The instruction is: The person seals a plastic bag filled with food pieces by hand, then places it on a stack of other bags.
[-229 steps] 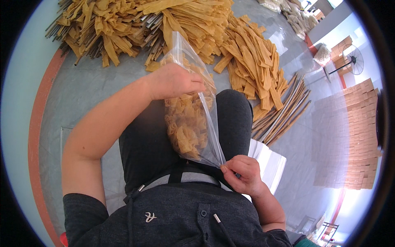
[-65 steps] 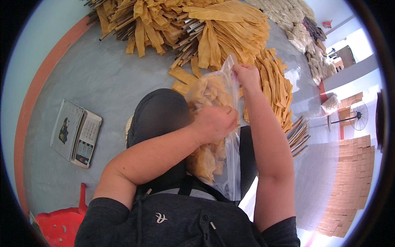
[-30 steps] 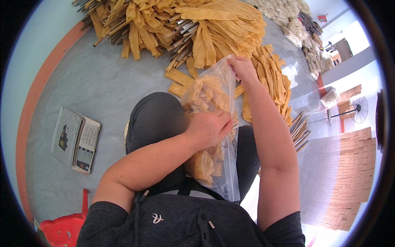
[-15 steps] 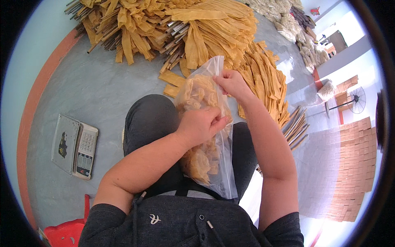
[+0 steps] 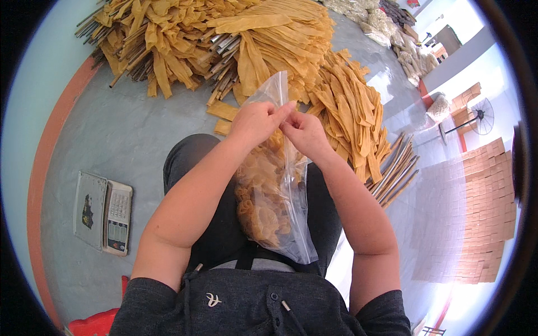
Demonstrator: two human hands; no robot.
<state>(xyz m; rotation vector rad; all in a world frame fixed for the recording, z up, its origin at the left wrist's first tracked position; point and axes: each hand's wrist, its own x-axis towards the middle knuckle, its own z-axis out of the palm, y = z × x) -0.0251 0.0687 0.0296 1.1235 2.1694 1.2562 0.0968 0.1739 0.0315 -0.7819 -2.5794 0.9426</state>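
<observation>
A slick, clear plastic bag [image 5: 296, 213] of wrinkled tan curls [image 5: 260, 204] runs lengthwise twelve-to-six, corner toward twelve; left hand [image 5: 255, 122] and right hand [image 5: 307, 133] pinch its edge.

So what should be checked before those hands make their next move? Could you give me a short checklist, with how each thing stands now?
1. Left hand on the bag: ok, its fingers pinch the upper part of the clear bag's edge.
2. Right hand on the bag: ok, it pinches the same edge, close beside the left.
3. Tan pieces inside: ok, they show through the plastic.
4. Bag supported: ok, it lies over the lap of the dark trousers.
5. Bag's edge closed all along: cannot tell, the hands cover part of it.
6. Scale display lit: cannot tell, too small to read.
</observation>
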